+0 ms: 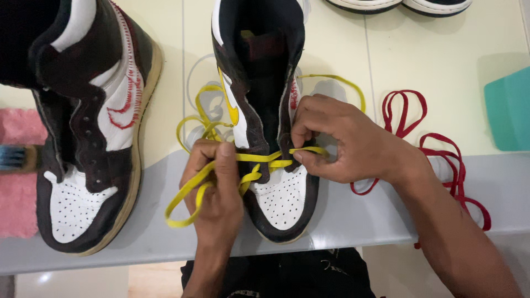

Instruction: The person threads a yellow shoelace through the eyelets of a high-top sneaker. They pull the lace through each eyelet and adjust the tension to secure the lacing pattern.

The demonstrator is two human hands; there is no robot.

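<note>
From the head camera, a brown and white sneaker (276, 187) stood on the table (342, 221), toe toward the person. The left hand (218, 187) pinched the yellow lace (187, 193) beside it; the right hand (342, 143) gripped that lace at an eyelet. A second sneaker (94, 138) stood left, a red lace (441, 160) lay right.

We see a pale cream counter (436, 72) with thin seams and a grey front edge (342, 221) that reflects soft light. Below it lies light flooring (72, 284), perhaps tile; we cannot tell. No wall or window shows.
</note>
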